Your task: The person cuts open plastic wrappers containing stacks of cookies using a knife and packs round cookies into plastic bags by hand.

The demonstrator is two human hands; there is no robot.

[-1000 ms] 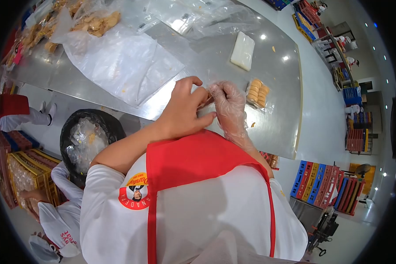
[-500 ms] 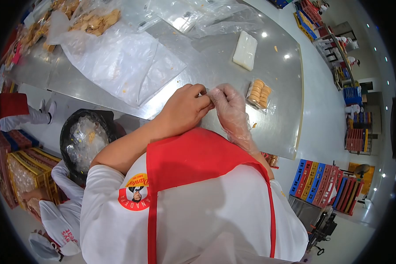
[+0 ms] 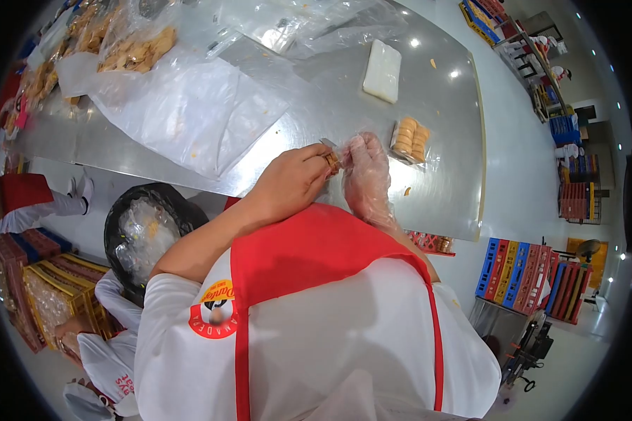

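1. With the bare left hand, grips a small brown item between curled fingertips, above the near part of the metal table and in front of the red apron.
2. With the right hand, in a clear glove, bunches fingers and thumb closed just beside the brown item; cannot tell exactly what is pinched there.
3. To the right of the gloved hand, see a clear pack of round biscuits lying on the table, with a white packet farther forward.
4. To the left, see a crumpled translucent plastic sheet lying near bagged brown chips.
5. Beside the left forearm, below table level, see a black-lined bin holding clear plastic.
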